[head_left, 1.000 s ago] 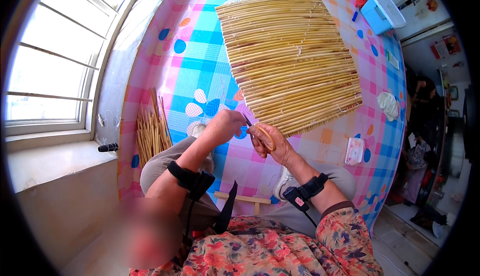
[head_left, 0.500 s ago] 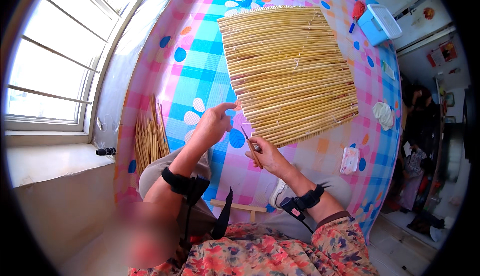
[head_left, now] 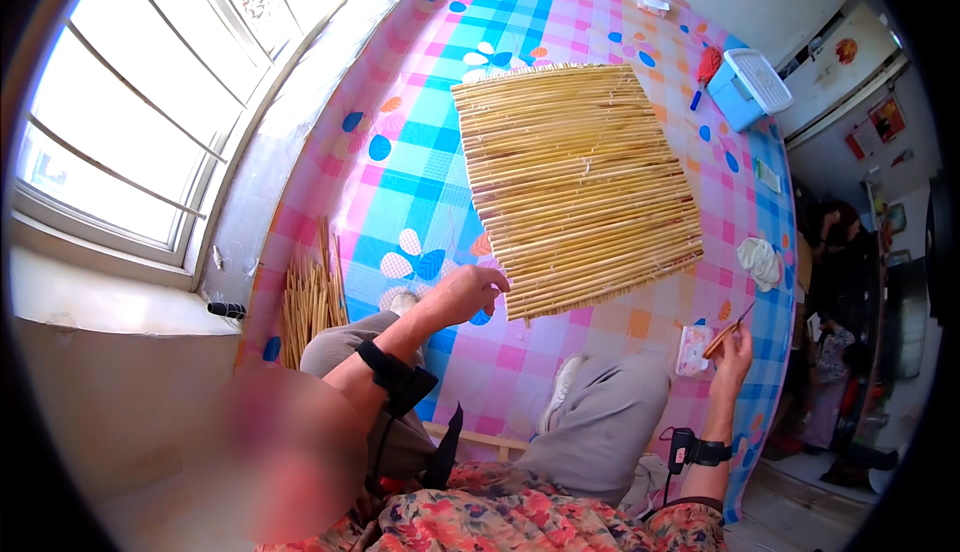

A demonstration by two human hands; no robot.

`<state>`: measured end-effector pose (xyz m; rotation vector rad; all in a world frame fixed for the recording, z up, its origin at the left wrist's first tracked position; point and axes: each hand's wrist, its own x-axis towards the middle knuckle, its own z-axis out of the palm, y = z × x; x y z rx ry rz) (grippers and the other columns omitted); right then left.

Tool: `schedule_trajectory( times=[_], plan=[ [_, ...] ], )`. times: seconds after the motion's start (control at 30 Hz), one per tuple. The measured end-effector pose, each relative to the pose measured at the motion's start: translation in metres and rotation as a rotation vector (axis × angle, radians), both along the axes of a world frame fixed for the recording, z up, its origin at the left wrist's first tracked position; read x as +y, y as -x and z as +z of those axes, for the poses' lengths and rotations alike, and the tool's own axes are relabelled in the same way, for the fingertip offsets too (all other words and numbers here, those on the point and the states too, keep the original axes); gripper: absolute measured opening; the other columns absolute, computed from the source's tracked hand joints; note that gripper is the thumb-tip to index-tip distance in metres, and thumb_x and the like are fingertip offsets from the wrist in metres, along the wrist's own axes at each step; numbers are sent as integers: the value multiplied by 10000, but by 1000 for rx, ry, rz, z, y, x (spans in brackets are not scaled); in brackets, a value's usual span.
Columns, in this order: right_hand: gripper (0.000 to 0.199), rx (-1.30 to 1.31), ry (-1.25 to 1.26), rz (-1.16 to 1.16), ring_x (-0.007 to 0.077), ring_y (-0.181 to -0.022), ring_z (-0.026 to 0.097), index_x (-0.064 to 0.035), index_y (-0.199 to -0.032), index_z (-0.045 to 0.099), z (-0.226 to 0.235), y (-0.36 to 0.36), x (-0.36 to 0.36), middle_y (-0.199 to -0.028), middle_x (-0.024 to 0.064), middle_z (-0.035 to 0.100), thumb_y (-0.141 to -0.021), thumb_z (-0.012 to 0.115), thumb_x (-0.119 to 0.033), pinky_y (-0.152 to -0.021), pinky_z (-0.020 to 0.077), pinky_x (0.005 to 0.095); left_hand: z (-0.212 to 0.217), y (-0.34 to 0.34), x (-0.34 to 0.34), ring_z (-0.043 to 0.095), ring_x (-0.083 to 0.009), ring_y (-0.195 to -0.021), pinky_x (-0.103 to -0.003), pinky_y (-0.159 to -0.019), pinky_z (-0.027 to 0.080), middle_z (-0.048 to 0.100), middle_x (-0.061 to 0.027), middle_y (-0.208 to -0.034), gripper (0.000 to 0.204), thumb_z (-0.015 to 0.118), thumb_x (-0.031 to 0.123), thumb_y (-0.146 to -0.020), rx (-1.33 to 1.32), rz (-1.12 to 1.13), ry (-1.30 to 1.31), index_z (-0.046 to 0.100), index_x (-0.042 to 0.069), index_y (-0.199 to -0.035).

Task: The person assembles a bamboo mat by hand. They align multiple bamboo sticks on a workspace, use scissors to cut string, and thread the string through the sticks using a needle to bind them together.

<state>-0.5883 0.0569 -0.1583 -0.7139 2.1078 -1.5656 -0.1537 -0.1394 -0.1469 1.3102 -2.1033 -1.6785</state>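
Stick mat: a mat of thin yellow sticks (head_left: 590, 187) tied side by side with pale thread, lying flat on the checked cover (head_left: 480, 377), in front of the person and slightly right of centre.
Left hand: the hand (head_left: 462, 297) is at the mat's lower left corner, its fingers bent and close together; whether they pinch a thread or a stick end I cannot tell.
Right hand: the hand (head_left: 735, 354) is well apart from the mat, out to the right, with the fingers closed around the scissors (head_left: 719, 340) — orange-brown handles in the grip, dark blades pointing up and to the right.
Packet: a white and pink packet (head_left: 690, 354) lies just beside the scissors; its print is too small to read.
Loose sticks: a bundle (head_left: 308, 302) rests near the left knee, by the wall under the window (head_left: 125, 102).
Far right corner: a light blue box with a white lid (head_left: 748, 92), red yarn (head_left: 709, 64) beside it, and a blue pen (head_left: 695, 101) near both.
Right edge: a crumpled white cloth (head_left: 759, 264) lies on the cover.
Wall sheets: red papers (head_left: 878, 130) hang beyond the cover — any lettering is too small to make out.
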Motion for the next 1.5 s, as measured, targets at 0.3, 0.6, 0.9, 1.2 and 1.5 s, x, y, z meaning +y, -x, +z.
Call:
schedule_trajectory(
  times=[0.3, 0.6, 0.9, 1.2, 1.5],
  plan=[
    [191, -332, -791, 162, 226, -587, 582, -12, -733, 576, -227, -66, 191, -705, 91, 593, -858, 499, -135, -496, 460, 313, 0, -25, 37, 624, -128, -716, -262, -674, 489, 637, -56, -714, 260, 501, 34, -835, 24, 45, -171, 606, 31, -1073],
    [210, 32, -972, 365, 210, -622, 578, -4, -751, 582, -242, -71, 229, -718, 82, 593, -861, 512, -168, -538, 464, 311, 57, -40, 1, 649, -164, -778, -282, -755, 520, 632, -79, -811, 218, 504, 78, -890, 193, 426, -94, 576, -36, -1061],
    [235, 50, -866, 386, 195, -658, 574, 5, -769, 588, -244, -70, 178, -731, 74, 592, -865, 526, -201, -580, 468, 310, 113, -54, -10, 633, -131, -714, -250, -692, 509, 632, -70, -748, 212, 488, 54, -868, 154, 429, 444, 576, -32, -1041],
    [143, -350, 178, 575, 62, -582, 483, -24, -939, 582, 106, -144, 12, -744, 22, 559, -915, 502, -140, -509, 401, 200, 129, -103, 2, 622, -144, -682, -269, -664, 490, 648, -84, -706, 242, 478, 90, -844, 94, 478, 567, 594, -35, -1017],
    [311, -921, -335, 1995, 94, -668, 587, -25, -1070, 574, 142, -462, 49, -861, 49, 594, -952, 449, -285, -622, 498, 234, 153, -102, 8, 618, -192, -666, -319, -626, 479, 632, -103, -701, 216, 478, 81, -846, 49, 301, 697, 591, 0, -1011]
  ],
)
